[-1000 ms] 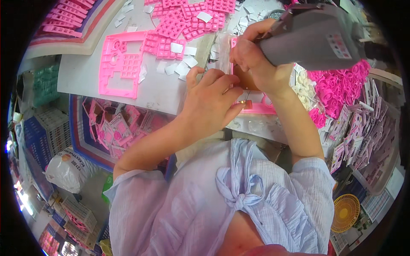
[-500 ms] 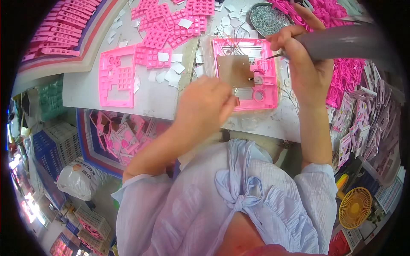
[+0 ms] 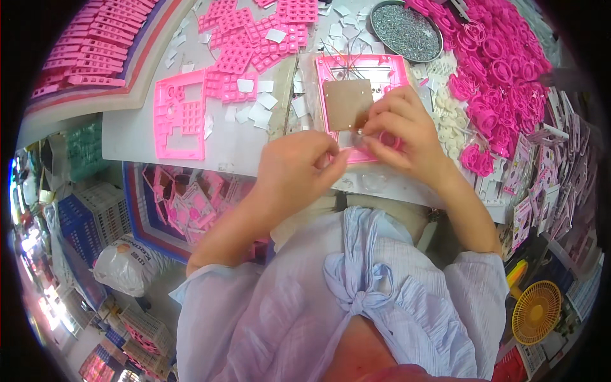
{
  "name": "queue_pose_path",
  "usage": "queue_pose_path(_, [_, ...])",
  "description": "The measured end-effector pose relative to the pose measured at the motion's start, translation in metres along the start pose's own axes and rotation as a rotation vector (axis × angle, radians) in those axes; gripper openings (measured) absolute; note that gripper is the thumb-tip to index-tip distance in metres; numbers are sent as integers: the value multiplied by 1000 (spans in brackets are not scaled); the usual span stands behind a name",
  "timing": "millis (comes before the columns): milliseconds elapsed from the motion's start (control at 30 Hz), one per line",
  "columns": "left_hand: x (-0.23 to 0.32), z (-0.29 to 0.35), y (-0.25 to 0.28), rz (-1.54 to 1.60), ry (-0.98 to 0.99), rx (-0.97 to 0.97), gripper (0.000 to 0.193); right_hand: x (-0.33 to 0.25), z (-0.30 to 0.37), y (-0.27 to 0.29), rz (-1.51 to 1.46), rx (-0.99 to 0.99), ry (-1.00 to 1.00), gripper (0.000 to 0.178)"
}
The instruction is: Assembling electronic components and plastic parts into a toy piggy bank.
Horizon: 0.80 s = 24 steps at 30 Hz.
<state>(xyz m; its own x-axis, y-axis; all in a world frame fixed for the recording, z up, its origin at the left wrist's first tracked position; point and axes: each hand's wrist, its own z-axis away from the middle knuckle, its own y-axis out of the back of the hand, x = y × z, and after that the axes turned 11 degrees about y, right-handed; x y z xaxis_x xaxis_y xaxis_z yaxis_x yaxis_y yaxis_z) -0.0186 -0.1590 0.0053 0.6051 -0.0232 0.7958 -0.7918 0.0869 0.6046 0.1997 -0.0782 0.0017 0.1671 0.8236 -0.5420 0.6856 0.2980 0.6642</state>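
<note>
Across the worktable (image 3: 127,137): pale, flat top, its near edge before the person's body.
Left of the worktable, lower: blue-rimmed bin (image 3: 135,197) of pink parts; farther out, one white sack (image 3: 130,264), glossy and bulging.
Right side, lower: one yellow basket (image 3: 536,312), round and openwork.
Housing: one pink plastic frame (image 3: 396,69), roughly rectangular with a raised rim, lying in front of the person between the two hands.
Board: one, brown, flat and four-sided, on the frame (image 3: 347,105); thin wires at its top edge.
Loose panel: one, pink, with grid openings (image 3: 191,114), left of the frame.
Dish: one, round, dark-rimmed, filled with small grey pieces (image 3: 407,32).
Heaps: pink keypads (image 3: 235,57), glossy pink rings (image 3: 490,89) and white slips (image 3: 258,113), too many to count.
Left hand (image 3: 296,165): fingers curled, narrow gap to the thumb, beside the frame's lower left; grip cannot be told.
Right hand (image 3: 407,137): fingertips and thumb close together by the board's lower right corner; whether they pinch something cannot be told.
</note>
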Motion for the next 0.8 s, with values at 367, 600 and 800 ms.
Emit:
queue_pose_path(367, [-8, -26, -10, 91, -12, -11, 15, 6, -8, -10, -64, -36, -30, 15])
queue_pose_path(600, [-13, -28, -8, 83, 11, -48, 14, 7, -16, -13, -16, -25, -40, 15])
queue_pose_path(800, [-19, -30, -12, 68, -97, -42, 13, 5, -13, -10, -56, -43, -195, 11])
